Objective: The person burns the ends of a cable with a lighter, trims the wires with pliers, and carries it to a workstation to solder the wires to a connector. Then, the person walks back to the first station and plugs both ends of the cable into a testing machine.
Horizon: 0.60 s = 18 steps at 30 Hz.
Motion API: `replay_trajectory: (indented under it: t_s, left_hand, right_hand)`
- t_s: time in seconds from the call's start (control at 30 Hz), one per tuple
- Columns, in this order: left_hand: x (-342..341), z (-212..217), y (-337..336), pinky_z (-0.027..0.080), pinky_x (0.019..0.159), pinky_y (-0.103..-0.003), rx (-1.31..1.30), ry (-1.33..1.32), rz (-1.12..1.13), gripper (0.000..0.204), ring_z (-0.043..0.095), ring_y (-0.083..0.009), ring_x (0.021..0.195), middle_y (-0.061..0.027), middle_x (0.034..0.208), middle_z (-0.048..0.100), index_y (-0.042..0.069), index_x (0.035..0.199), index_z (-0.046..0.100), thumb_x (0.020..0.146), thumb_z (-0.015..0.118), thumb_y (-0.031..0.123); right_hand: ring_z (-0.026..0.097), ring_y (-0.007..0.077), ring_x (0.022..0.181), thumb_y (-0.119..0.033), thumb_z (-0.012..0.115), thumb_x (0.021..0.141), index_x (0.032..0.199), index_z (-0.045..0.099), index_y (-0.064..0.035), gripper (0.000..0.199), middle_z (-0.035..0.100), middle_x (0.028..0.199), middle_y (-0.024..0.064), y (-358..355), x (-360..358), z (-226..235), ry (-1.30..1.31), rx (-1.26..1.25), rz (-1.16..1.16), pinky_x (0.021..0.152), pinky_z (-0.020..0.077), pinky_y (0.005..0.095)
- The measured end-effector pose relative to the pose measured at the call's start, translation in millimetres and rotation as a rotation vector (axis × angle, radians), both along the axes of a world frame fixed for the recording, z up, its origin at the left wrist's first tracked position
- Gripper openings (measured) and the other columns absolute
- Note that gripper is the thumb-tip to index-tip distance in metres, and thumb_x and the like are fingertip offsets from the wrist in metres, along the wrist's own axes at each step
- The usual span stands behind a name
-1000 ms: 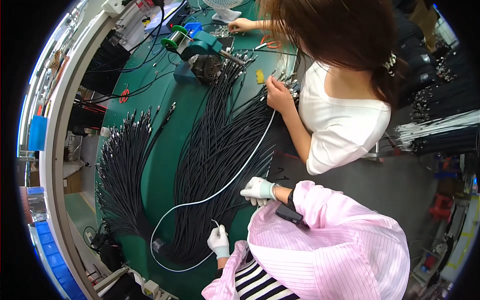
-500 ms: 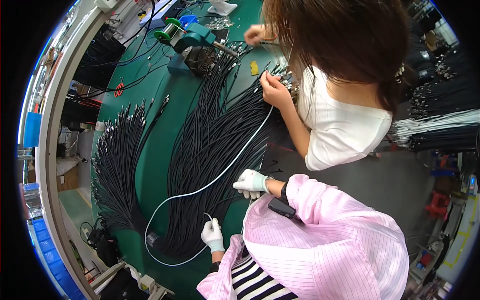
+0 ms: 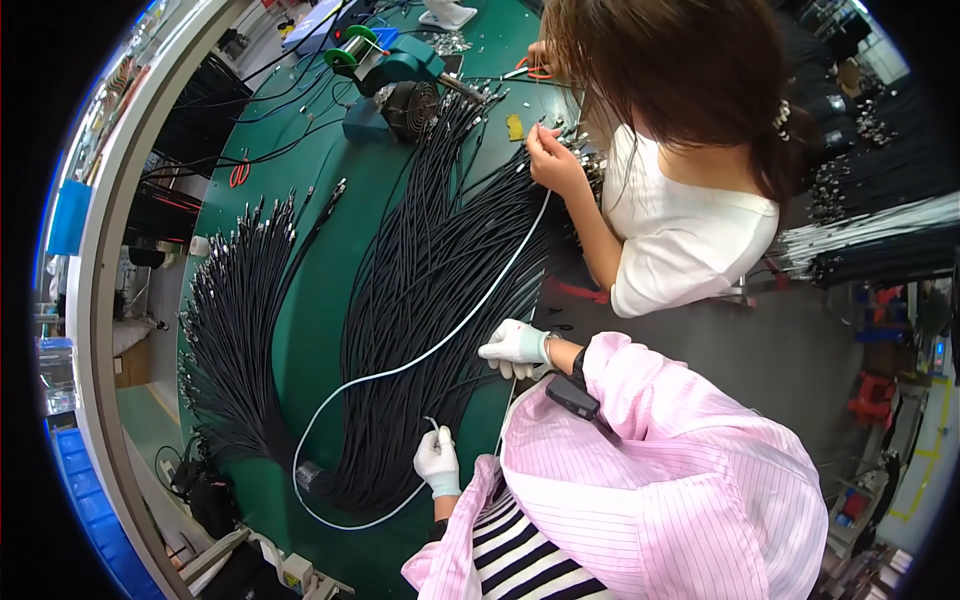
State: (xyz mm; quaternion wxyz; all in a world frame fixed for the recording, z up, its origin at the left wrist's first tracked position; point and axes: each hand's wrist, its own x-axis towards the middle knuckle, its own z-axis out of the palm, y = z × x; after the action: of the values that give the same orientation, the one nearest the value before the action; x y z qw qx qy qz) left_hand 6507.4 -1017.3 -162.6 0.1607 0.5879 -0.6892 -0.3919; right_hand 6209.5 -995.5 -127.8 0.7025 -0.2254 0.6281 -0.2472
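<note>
My left hand (image 3: 437, 461), in a white glove, is closed on a white cable (image 3: 425, 362) near its end, and a short tip sticks out above the fingers. From there the cable loops left over the black bundles and runs up to a co-worker's hand (image 3: 556, 160). My right hand (image 3: 514, 345), also gloved, has its fingers curled beside the table's right edge. Whatever lies in those fingers, if anything, is hidden. Under the loop lies a thick bundle of black cables (image 3: 420, 270) with metal connectors at the far ends.
Another black cable bundle (image 3: 235, 340) fans out at left. A green soldering-type stand with a wire spool (image 3: 357, 44) stands at the back, near a round fan (image 3: 408, 108). Orange-handled snips (image 3: 240, 170) lie at far left. A co-worker in white (image 3: 690, 220) stands at right.
The co-worker's far hand has moved right, and an orange-handled tool now shows in it. My right hand has shifted slightly up and right; the left still holds the white cable.
</note>
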Motion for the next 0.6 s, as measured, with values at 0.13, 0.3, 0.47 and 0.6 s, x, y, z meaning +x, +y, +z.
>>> replay_trajectory:
  t_s: [0.13,0.3,0.47,0.6]
  left_hand:
    - [6,-7,-1,0.040,0.048,-0.027,0.012,0.034,-0.062,0.026,0.051,-0.0113,0.047,-0.0046,0.054,0.055,0.002,0.071,0.062,0.081,0.064,0.026]
    - [10,-3,-8,0.039,0.048,-0.028,-0.034,0.026,-0.085,0.026,0.051,-0.0130,0.047,-0.0056,0.054,0.054,0.002,0.070,0.061,0.080,0.065,0.026]
    - [14,-3,-4,0.038,0.047,-0.029,-0.093,-0.066,-0.121,0.027,0.048,-0.0139,0.045,-0.0059,0.052,0.051,0.002,0.067,0.059,0.080,0.065,0.026]
    - [6,-3,-9,0.036,0.046,-0.030,0.045,0.037,-0.030,0.029,0.046,-0.0141,0.044,-0.0063,0.051,0.050,0.002,0.064,0.057,0.080,0.064,0.026]
  right_hand:
    - [0.056,0.0183,0.041,-0.037,0.051,0.088,0.078,0.061,-0.0024,0.037,0.062,0.061,0.0103,0,4,1,0.059,0.025,0.025,0.033,0.0448,0.0291]
    - [0.053,0.0169,0.036,-0.033,0.052,0.087,0.075,0.061,-0.0008,0.036,0.062,0.060,0.0102,-8,1,-1,-0.060,0.087,-0.013,0.032,0.0408,0.0285]
    - [0.053,0.0181,0.036,-0.034,0.052,0.088,0.077,0.062,-0.0007,0.036,0.062,0.061,0.0109,-4,5,1,0.031,0.027,0.011,0.033,0.0410,0.0289]
    - [0.053,0.0178,0.037,-0.034,0.052,0.088,0.076,0.062,-0.0010,0.036,0.063,0.062,0.0107,-3,3,-6,0.018,-0.001,0.010,0.034,0.0422,0.0287]
